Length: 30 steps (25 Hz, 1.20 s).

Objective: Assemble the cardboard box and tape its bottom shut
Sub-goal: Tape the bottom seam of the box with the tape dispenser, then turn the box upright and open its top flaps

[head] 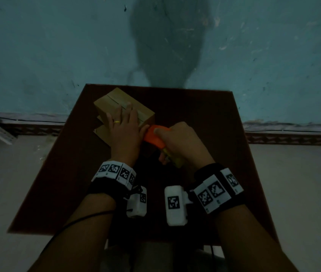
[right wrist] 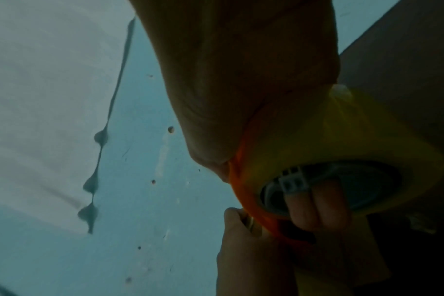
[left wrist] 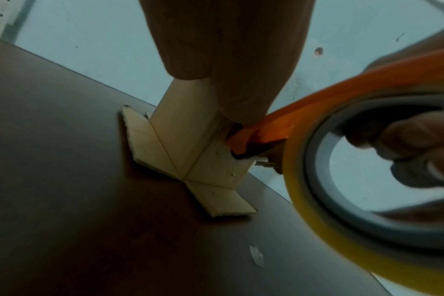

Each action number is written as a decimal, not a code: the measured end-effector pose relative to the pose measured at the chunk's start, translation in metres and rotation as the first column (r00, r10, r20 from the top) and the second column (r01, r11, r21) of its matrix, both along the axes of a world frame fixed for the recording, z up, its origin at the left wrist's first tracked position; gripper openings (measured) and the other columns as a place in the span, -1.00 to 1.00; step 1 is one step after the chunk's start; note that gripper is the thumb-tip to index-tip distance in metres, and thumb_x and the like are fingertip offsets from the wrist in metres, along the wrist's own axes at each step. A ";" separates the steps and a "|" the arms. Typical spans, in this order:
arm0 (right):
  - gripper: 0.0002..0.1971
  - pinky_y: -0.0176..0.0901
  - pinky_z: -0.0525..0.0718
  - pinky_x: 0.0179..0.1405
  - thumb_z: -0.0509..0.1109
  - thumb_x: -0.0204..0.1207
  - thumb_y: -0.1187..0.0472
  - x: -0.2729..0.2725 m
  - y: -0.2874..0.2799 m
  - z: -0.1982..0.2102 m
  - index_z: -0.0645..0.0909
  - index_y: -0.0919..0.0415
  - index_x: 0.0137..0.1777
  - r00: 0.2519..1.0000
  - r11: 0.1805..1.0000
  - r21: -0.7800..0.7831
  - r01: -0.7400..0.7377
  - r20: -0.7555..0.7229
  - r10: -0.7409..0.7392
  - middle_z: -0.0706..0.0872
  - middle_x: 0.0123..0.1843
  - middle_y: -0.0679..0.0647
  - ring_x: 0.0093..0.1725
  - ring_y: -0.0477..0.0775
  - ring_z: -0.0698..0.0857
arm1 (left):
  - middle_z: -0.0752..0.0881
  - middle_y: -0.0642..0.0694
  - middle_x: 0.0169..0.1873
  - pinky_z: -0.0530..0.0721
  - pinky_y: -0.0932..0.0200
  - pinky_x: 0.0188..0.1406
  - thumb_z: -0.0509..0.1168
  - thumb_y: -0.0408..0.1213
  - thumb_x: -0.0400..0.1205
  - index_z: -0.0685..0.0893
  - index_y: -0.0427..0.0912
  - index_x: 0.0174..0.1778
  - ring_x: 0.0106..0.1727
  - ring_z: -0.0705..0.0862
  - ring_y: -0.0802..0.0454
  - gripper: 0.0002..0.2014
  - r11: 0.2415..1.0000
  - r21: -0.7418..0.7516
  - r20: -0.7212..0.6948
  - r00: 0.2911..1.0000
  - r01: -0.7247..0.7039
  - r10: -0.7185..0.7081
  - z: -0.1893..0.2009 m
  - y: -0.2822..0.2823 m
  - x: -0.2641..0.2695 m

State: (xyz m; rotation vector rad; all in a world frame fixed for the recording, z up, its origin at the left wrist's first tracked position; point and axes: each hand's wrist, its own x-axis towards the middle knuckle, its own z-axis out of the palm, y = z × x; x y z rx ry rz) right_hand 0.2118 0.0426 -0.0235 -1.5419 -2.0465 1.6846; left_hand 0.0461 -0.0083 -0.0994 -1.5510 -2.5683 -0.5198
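Taping is in hand: the cardboard box [head: 123, 107], far-left on the table [head: 204, 134], is pressed under the flat left hand [head: 123, 127]; the orange tape dispenser [head: 153, 135] is gripped in the right hand [head: 183, 143] at its near edge. Next, a steady pull along the seam seems called for.

Dark brown table [head: 195, 114] bears cardboard box [head: 112, 99].

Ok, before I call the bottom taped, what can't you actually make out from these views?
- Seam on top of the box: in the head view the left hand lies flat over its near half, and the picture is dim, so I cannot tell whether tape is laid.
- Cutter end of the tape dispenser: hidden behind the left thumb in the left wrist view.
- Box in the right wrist view: hidden by the right hand and the tape roll.
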 end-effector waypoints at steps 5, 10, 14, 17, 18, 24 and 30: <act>-0.52 -0.13 0.72 -0.49 0.37 0.82 0.03 0.007 -0.005 -0.002 0.52 0.56 0.33 0.965 0.931 -0.318 0.180 -0.125 -0.229 0.80 -0.39 0.43 -0.64 0.19 0.75 | 0.31 -0.27 0.83 -0.01 -0.49 0.80 0.26 0.11 0.80 0.39 -0.27 0.77 0.85 0.17 -0.36 -0.29 0.999 -0.024 -0.031 0.999 -0.023 0.022 -0.001 -0.001 0.003; -0.52 0.00 0.91 -0.20 0.30 0.77 -0.14 0.011 0.010 -0.012 0.69 0.34 0.18 0.987 0.984 -0.072 0.161 -0.013 -0.162 0.90 -0.32 0.27 -0.39 0.19 0.90 | 0.36 -0.27 0.80 0.01 -0.48 0.80 0.32 0.14 0.76 0.46 -0.25 0.72 0.83 0.22 -0.35 -0.29 1.000 0.009 -0.025 1.000 0.001 -0.001 -0.001 -0.005 0.001; -0.48 0.30 0.66 0.38 0.19 0.69 -0.26 0.034 0.024 -0.034 0.64 0.11 0.38 0.934 0.805 0.593 0.021 0.275 -0.227 0.84 0.06 0.08 -0.01 0.13 0.79 | 0.39 -0.26 0.79 0.05 -0.48 0.81 0.36 0.10 0.75 0.48 -0.24 0.71 0.83 0.23 -0.33 -0.31 1.000 0.021 -0.004 1.000 0.017 -0.017 0.002 -0.008 0.001; -0.52 0.36 0.55 0.47 0.29 0.74 -0.13 0.045 0.031 -0.058 0.47 0.00 0.59 0.890 0.728 0.685 -0.030 0.350 -0.292 0.80 0.19 0.08 0.07 0.12 0.73 | 0.41 -0.20 0.78 0.03 -0.42 0.82 0.32 0.22 0.73 0.50 -0.18 0.70 0.83 0.25 -0.26 -0.28 1.000 0.028 0.017 1.000 -0.009 0.009 0.006 -0.009 0.004; -0.56 0.37 0.56 0.48 0.32 0.74 -0.12 0.047 0.033 -0.063 0.51 0.04 0.52 0.873 0.727 0.686 -0.038 0.376 -0.310 0.78 0.17 0.07 0.07 0.12 0.72 | 0.41 -0.17 0.78 0.03 -0.38 0.82 0.28 0.30 0.71 0.49 -0.15 0.72 0.83 0.25 -0.22 -0.24 0.999 0.023 0.023 0.999 -0.024 0.024 0.009 -0.009 0.006; -0.33 0.36 0.60 0.43 0.53 0.58 -0.18 0.039 0.028 -0.059 0.52 0.22 0.54 0.794 0.681 0.731 -0.034 0.434 -0.425 0.63 0.44 0.31 0.45 0.36 0.63 | 0.39 -0.18 0.74 0.20 -0.35 0.69 0.26 0.32 0.71 0.49 -0.06 0.69 0.73 0.32 -0.27 -0.29 0.995 0.081 0.180 0.983 -0.055 0.040 0.029 -0.012 0.011; -0.56 -0.15 0.73 0.01 0.38 0.75 -0.16 -0.001 0.001 -0.034 0.61 0.08 0.50 0.989 0.879 0.455 0.145 -0.059 -0.132 0.68 0.38 0.03 0.18 -0.06 0.72 | 0.05 -0.15 0.90 -0.04 -0.40 0.79 0.27 0.26 0.72 0.09 -0.09 0.90 0.89 -0.11 -0.18 -0.08 0.946 0.143 0.441 0.874 -0.290 0.202 0.040 -0.020 -0.021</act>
